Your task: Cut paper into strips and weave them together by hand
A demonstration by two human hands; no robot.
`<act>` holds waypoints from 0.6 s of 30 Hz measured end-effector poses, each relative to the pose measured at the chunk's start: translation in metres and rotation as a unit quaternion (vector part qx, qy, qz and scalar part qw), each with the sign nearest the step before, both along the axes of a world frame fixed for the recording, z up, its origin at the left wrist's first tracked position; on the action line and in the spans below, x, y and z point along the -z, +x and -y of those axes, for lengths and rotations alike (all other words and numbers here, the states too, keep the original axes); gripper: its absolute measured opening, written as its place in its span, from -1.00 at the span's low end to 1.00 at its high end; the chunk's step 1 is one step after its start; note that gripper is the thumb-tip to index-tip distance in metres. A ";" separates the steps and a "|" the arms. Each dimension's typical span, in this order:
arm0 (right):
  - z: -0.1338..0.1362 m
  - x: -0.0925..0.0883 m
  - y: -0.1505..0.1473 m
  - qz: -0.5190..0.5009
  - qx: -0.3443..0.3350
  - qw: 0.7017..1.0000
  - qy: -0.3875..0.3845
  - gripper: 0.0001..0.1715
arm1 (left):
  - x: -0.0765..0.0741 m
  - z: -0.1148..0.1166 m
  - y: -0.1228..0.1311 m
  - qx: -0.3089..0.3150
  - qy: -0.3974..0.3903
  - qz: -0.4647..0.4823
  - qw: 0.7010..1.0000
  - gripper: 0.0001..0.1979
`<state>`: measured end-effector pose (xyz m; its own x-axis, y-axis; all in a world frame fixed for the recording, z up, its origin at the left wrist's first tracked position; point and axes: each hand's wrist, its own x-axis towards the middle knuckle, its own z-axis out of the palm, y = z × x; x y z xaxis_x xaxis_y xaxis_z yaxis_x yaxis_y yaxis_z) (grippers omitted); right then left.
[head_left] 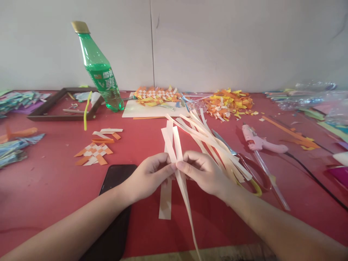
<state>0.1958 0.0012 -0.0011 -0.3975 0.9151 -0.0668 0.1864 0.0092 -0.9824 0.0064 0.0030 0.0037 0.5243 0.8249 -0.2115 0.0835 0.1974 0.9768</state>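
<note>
Between thumb and fingers, my left hand [154, 170] and my right hand [203, 170] both pinch a pale paper strip [186, 195], their thumb tips almost meeting. The strip's upper ends spread in a narrow V, and its long tail hangs toward the table's front edge. Under my hands another pale strip [165, 203] lies flat on the red table. A loose bundle of cream paper strips [214, 141] fans out behind my right hand, partly over a pair of scissors [255, 172]. Left of my left hand is a small woven orange-and-white paper piece [94, 154].
A black phone [114, 217] lies beneath my left forearm. A pink glue gun [258, 141] with its cord is at right. Behind stand a green bottle [104, 78] and a dark frame [40, 112]. Paper scraps [228, 103] and a woven strip [157, 96] lie along the wall.
</note>
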 end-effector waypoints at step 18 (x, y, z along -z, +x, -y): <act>-0.001 0.003 0.002 -0.050 -0.031 0.997 -0.053 -0.55 | 0.001 0.001 -0.001 0.014 0.000 0.001 1.000 -0.69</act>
<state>0.1982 0.0021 -0.0037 -0.4618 0.8790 -0.1185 0.0900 -0.0864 -0.9922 0.0055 0.0024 0.0029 0.5478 0.8099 -0.2096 0.0865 0.1944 0.9771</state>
